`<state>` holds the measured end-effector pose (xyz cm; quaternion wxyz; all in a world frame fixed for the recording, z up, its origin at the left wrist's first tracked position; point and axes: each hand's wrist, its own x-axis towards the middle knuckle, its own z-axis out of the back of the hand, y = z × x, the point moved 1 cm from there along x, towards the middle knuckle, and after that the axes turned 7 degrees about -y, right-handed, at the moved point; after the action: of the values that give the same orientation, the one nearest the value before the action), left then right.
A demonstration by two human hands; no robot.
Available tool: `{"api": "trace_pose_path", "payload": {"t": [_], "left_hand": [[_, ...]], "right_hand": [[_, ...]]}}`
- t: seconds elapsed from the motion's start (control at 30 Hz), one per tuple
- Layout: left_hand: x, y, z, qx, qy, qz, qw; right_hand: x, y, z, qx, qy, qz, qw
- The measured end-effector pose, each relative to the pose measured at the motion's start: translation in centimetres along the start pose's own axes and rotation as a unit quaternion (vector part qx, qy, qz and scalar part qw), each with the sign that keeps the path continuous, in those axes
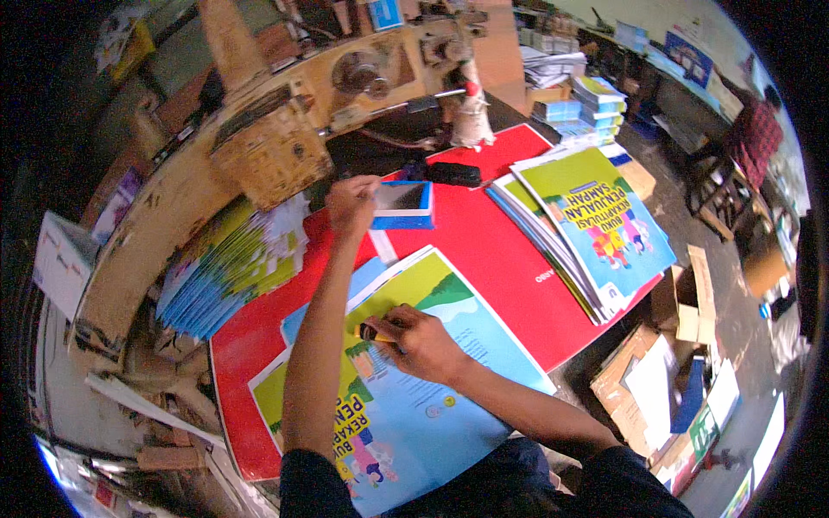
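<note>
My left hand (pixel 350 205) reaches forward and grips the left edge of a small blue-rimmed tray (pixel 406 205) that sits on the red table top (pixel 484 250). My right hand (pixel 413 338) is closed around a small dark and yellow tool (pixel 370 331), pressed onto a large printed sheet (pixel 432 380) coloured blue, green and yellow. That sheet lies on a few similar sheets right in front of me. What the tray holds is unclear.
A fanned stack of colourful printed covers (pixel 596 229) lies at right. Another pile of sheets (pixel 229 268) sits at left beside an old yellowish machine (pixel 285 129). A black object (pixel 453 174) lies behind the tray. Cardboard boxes (pixel 682 302) and paper scraps cover the floor at right.
</note>
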<state>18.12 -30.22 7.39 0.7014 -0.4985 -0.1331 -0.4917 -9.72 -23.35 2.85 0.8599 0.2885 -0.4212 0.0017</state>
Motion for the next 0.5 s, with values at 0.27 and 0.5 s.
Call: {"api": "trace_pose_path", "payload": {"t": [0.27, 0.5], "left_hand": [[-15.3, -14.9, 10.5, 0.091, 0.019, 0.044, 0.995], [-31.7, -21.4, 15.5, 0.100, 0.209, 0.157, 0.960]], "right_hand": [[-1.5, -1.0, -1.5, 0.003, 0.098, -0.050, 0.994], [-0.2, -0.1, 0.9, 0.152, 0.026, -0.094, 0.984]]}}
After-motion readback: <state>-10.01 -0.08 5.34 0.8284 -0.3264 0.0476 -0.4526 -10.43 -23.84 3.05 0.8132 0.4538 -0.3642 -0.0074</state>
